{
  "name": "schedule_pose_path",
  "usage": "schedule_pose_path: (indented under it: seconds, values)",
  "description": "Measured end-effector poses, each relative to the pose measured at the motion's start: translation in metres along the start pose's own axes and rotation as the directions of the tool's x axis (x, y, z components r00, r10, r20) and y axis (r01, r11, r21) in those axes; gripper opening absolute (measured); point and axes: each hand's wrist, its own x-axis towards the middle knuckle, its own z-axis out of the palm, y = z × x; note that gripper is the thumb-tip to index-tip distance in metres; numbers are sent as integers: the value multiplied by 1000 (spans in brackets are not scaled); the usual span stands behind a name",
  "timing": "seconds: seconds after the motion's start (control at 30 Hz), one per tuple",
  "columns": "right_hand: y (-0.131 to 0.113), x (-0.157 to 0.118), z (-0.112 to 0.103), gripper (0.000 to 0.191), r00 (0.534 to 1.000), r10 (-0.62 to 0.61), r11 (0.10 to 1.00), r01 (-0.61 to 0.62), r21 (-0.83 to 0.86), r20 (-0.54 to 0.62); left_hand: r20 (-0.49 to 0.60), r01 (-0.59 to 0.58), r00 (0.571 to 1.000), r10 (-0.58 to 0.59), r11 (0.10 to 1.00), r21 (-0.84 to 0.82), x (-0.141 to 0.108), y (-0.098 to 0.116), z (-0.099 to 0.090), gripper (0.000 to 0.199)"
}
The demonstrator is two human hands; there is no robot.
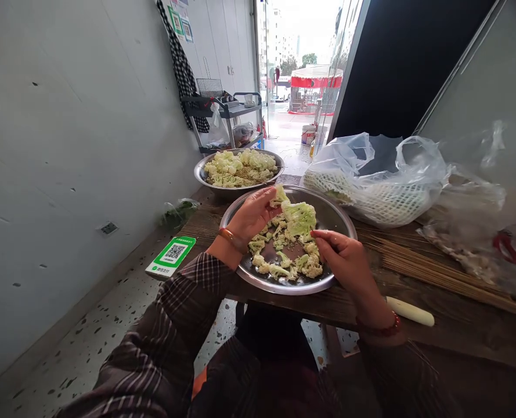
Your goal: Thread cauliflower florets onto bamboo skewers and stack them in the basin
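Observation:
In front of me a wide steel bowl point(275, 287) holds cut cauliflower florets point(310, 262). Over it, my left hand point(254, 216) grips a small pale cauliflower floret point(278, 196) between thumb and fingers. A larger, flat greenish-white floret point(299, 218) hangs between both hands. My right hand point(342, 255) is pinched closed at that floret's lower right edge; what lies between its fingertips is too small to tell. Behind, a second steel bowl point(200, 173) is heaped with cauliflower point(240, 162), with thin sticks lying across it.
Bundled thin wooden skewers point(432, 270) lie on the dark wooden table point(453, 334) at right, near a pale handle point(410, 311). Plastic bags point(383, 186) with net-wrapped contents stand behind them. A green QR-code sign point(171, 255) sits at the left edge. Beyond is a cart point(240, 109).

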Motion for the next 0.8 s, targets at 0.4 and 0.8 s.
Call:
schedule_pose_path:
  seconds: [0.4,0.8]
  values:
    - [-1,0,0,38,999,1,996,3,-93,47,38,-104,994,103,994,32,-1,-3,-5,33]
    - [-3,0,1,38,997,-59,985,68,-160,58,146,-94,985,90,995,25,-3,-1,-3,44]
